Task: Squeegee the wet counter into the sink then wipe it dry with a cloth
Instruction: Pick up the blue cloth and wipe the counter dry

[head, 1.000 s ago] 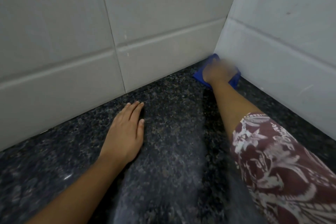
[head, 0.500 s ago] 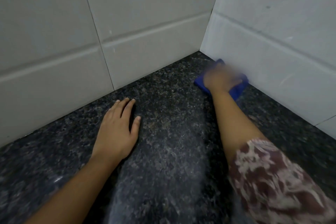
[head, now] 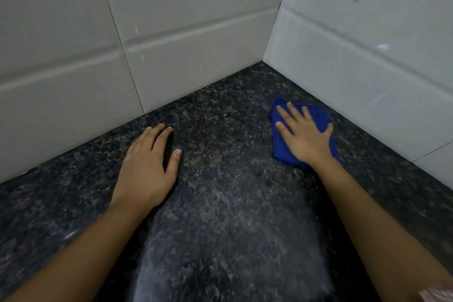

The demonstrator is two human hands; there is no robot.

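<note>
A folded blue cloth [head: 318, 115] lies on the dark speckled granite counter [head: 220, 203] near the right wall. My right hand [head: 304, 135] presses flat on top of it, fingers spread and pointing toward the corner. My left hand [head: 147, 169] rests palm down on the bare counter to the left, close to the back wall, holding nothing. A paler, dull streak runs down the middle of the counter between my arms. No sink and no squeegee are in view.
White tiled walls [head: 196, 32] meet in a corner [head: 267, 59] at the back of the counter. The right wall [head: 367, 56] runs close beside the cloth.
My right hand has drawn the blue cloth back out of the corner, toward me along the right wall. The left hand stays flat on the counter.
</note>
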